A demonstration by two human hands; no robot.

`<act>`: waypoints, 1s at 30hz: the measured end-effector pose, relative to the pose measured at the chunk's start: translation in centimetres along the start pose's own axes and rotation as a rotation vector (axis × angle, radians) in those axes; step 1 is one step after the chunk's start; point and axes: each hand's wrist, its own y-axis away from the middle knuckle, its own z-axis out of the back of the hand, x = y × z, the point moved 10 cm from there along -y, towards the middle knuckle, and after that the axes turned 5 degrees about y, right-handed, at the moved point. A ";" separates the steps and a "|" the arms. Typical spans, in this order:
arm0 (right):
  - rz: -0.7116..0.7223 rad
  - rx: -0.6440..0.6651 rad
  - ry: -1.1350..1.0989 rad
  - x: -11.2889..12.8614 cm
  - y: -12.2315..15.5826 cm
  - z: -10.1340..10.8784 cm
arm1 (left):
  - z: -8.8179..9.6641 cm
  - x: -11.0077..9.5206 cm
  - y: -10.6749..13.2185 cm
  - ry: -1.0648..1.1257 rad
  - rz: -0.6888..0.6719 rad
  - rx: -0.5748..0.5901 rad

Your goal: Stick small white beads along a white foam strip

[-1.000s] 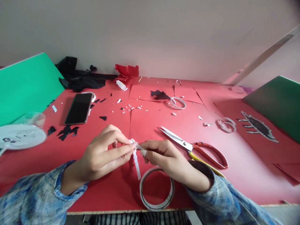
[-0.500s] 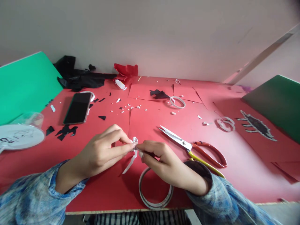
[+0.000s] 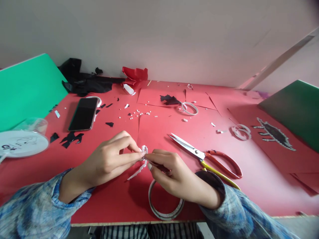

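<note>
A thin white twisted strip (image 3: 138, 172) is pinched between the fingertips of both hands, above the red table. My left hand (image 3: 108, 160) grips it from the left with thumb and fingers pressed together. From the other side my right hand (image 3: 171, 171) closes on the same strip; its fingertips meet those of the left. The strip's upper part forms a small loop, and its loose tail hangs down to the left. Where the fingertips meet, the strip is partly hidden. A tape ring (image 3: 166, 217) lies just below my right hand. Scissors (image 3: 196, 152) with red and yellow handles rest to its right, blades apart.
A phone (image 3: 83, 114), black scraps (image 3: 71, 139) and small white balls (image 3: 140, 114) lie on the red table. White rings (image 3: 189, 108) are farther back. A dark leaf-like shape with white edging (image 3: 275, 133) lies at right, by a green board (image 3: 296, 111).
The strip's loose tail has swung slightly left and up. Both hands keep their pinch in nearly the same place. The view has shifted a little.
</note>
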 end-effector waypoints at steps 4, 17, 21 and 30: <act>-0.054 0.016 -0.151 -0.5 0.1 0.2 | 0.5 0.0 0.0 0.006 0.004 -0.051; -0.241 0.016 -0.455 -2.3 0.0 -0.1 | 1.0 -0.8 0.3 0.004 0.001 -0.169; -0.226 -0.007 -0.400 -2.3 0.1 -0.1 | 0.9 -0.9 0.3 -0.008 0.017 -0.195; -0.250 -0.015 -0.403 -2.4 0.1 0.2 | 1.3 -1.5 0.6 -0.195 -0.023 -0.232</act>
